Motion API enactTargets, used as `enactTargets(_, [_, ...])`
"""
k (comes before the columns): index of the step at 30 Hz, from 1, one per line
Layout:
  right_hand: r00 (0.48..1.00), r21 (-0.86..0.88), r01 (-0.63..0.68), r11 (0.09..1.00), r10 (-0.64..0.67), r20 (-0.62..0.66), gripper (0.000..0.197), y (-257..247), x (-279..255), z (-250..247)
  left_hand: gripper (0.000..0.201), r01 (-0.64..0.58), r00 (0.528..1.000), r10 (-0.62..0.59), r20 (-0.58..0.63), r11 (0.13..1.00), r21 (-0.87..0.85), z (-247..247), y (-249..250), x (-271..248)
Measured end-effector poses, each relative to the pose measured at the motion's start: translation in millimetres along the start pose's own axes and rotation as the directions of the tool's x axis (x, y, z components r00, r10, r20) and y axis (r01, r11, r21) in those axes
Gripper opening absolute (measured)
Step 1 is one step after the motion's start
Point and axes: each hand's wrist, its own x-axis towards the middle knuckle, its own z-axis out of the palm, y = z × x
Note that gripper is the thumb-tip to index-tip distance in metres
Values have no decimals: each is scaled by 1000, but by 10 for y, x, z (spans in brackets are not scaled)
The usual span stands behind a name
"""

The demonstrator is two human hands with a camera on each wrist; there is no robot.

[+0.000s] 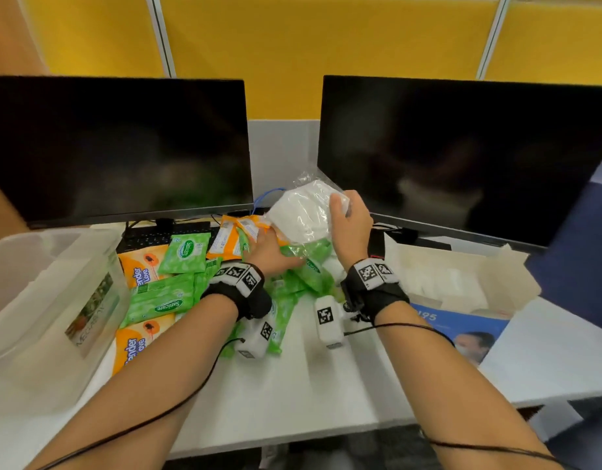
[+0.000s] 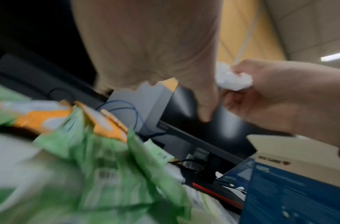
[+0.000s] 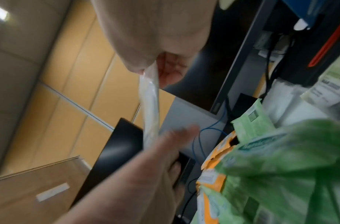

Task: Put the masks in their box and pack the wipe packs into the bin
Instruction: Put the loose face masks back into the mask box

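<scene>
Nearest, on the white table [image 1: 326, 385], a loose heap of soft green and orange foil wipe packs [image 1: 170, 293] lies between the forearms and spreads leftward to just beside the translucent plastic bin [image 1: 38, 300] at the left edge; no pack shows inside it. The packs look squashy and slick, with crimped flat ends, so a broad hold across the middle should carry them better than a pinch at a seam. Over the far side of the heap the left hand [image 1: 269, 252] reaches under a clear, crinkly plastic bag of white folded masks [image 1: 303, 215]; its fingers lie beneath the bag, and whether its grip closes on the film or only props it I cannot tell. The right hand [image 1: 350, 222] holds the bag raised off the table, thumb and fingers pinching its right edge, as the right wrist view shows plainly. The bag seems very light and floppy, the film slippery and easily torn, the masks soft enough to crease; it would handle best taken at both ends so it does not sag or slide. To the right sits the open white cardboard mask box [image 1: 462, 283] with its blue printed front, flaps up, some white packets already inside. Behind stand two dark monitors [image 1: 123, 147] against a yellow partition [image 1: 326, 45].
</scene>
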Motion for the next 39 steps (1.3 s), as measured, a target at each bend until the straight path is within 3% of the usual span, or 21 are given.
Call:
enactTargets(1, [999,14,-23,1000,22,36,17,-49,-17,15,107,-122,993,121,-13,987,-104,-45,86,-50])
enactTargets(3, [988,5,-88,996,87,130,19,-116,-33,61,91,-254,964,264,15,940,-227,-67,273,-196])
enactTargets(5, [972,-43,-138,990,143,187,25,-154,-61,146,71,-281,960,260,-107,864,-417,-15,386,-286])
enactTargets(7, [975,-38,-182,982,186,125,27,-157,-81,195,58,-278,959,168,-227,697,-661,37,397,-345])
enactTargets(9, [967,-38,-248,968,250,47,28,-67,-90,178,49,-183,983,73,-169,477,-859,82,312,-382])
enactTargets(11, [954,-107,-297,949,300,9,29,96,-105,124,36,35,996,69,53,233,-972,125,256,-411])
enactTargets(13, [939,-220,-302,928,329,99,32,289,-142,148,31,172,984,32,176,106,-979,198,180,-386])
enactTargets(16, [862,-344,-356,869,448,237,45,562,-148,273,38,85,967,-244,78,19,-996,336,46,-247])
enactTargets(18, [784,-370,-536,759,610,114,52,716,-70,262,40,43,938,-343,45,-13,-999,439,-69,-207])
enactTargets(20, [714,-253,-674,695,699,18,55,838,9,188,40,12,927,-374,14,-9,-1000,529,-196,-200])
enactTargets(24, [695,26,-717,696,712,100,53,1100,75,236,42,-7,948,-319,20,-82,-997,604,-406,-163])
enactTargets(27, [600,211,-795,569,789,135,39,1089,73,234,55,8,961,-272,45,-133,-991,621,-511,-130])
enactTargets(31, [642,161,-767,621,749,168,47,1158,70,224,64,-41,957,-289,15,-189,-981,643,-586,-88])
enactTargets(34, [630,257,-774,579,747,213,40,1045,49,318,64,-85,940,-340,-17,-187,-979,654,-564,-59])
enactTargets(36, [661,313,-748,585,699,272,31,933,50,378,62,-106,928,-372,-27,-193,-975,644,-544,-56])
enactTargets(38, [659,418,-748,516,655,370,30,792,11,404,58,-131,904,-427,-32,-205,-970,644,-533,-63])
enactTargets(39, [666,401,-746,532,622,412,30,708,-22,402,56,-150,892,-449,-41,-210,-966,633,-514,-74])
